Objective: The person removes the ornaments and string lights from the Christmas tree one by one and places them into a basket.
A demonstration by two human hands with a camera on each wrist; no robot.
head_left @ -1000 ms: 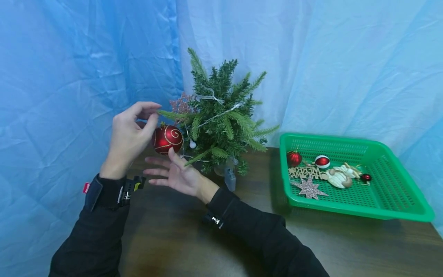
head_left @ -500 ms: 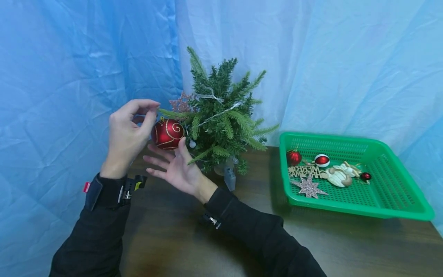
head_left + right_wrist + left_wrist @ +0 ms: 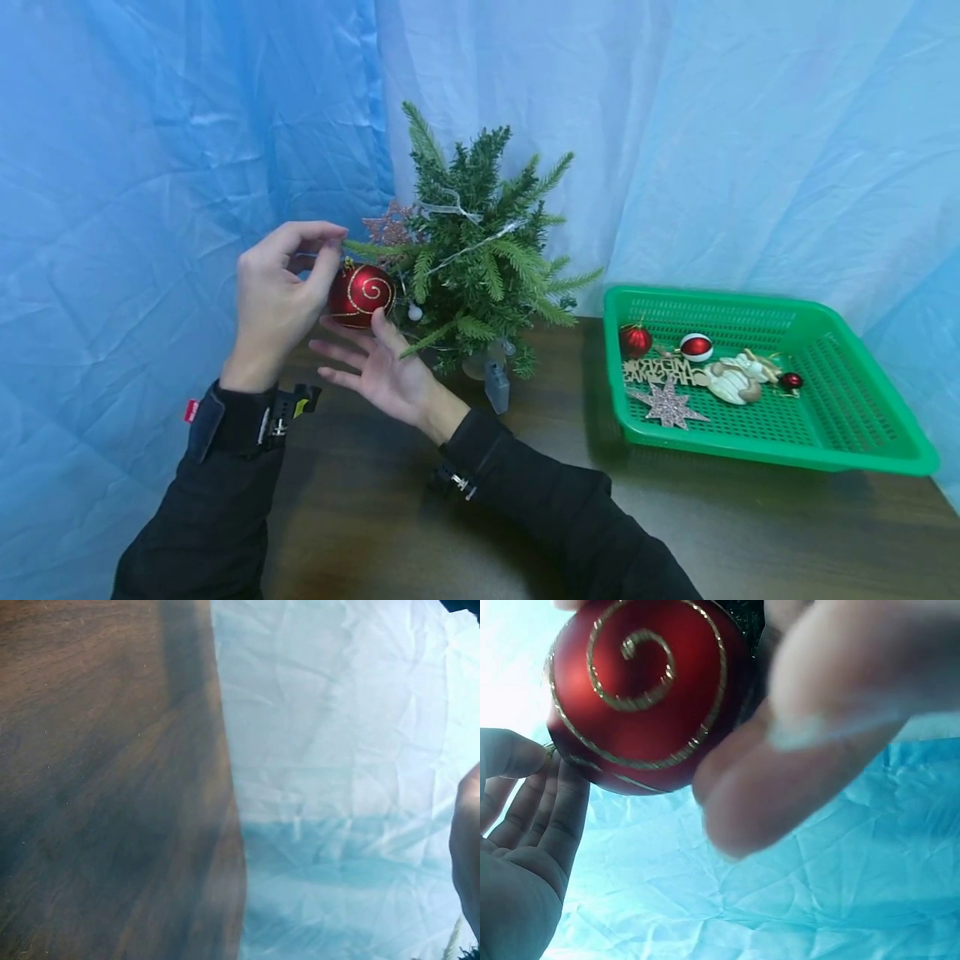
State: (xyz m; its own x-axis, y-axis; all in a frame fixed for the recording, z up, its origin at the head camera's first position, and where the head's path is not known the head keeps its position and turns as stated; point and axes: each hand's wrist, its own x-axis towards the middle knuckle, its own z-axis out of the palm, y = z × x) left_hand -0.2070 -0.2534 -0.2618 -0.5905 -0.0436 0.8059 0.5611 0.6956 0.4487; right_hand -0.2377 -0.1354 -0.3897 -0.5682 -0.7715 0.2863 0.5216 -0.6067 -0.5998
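A red Christmas ball ornament (image 3: 363,293) with gold glitter swirls and a gold cap is at the left side of a small artificial Christmas tree (image 3: 491,242). The left hand (image 3: 273,296) pinches the tip of a tree branch (image 3: 372,249) between thumb and forefinger, just above the ornament's cap. Any hanging loop is hidden by the fingers. Beneath the ball the right hand (image 3: 390,375) lies palm up, its fingers straight and its thumb against the ball's lower side. The left wrist view shows the ball (image 3: 641,686) up close, with blurred right-hand fingertips (image 3: 742,795) beside it.
A pink glitter star (image 3: 388,223) and a string of lights hang on the tree. To the right, a green basket (image 3: 772,457) holds a red ball, a red-and-white ball, a glitter star, a Merry Christmas sign and other ornaments. Blue curtains (image 3: 750,150) stand behind the table.
The right hand raised the ball a little, then lowered it slightly. The left hand has stayed at the branch tip. The basket and tree look the same.
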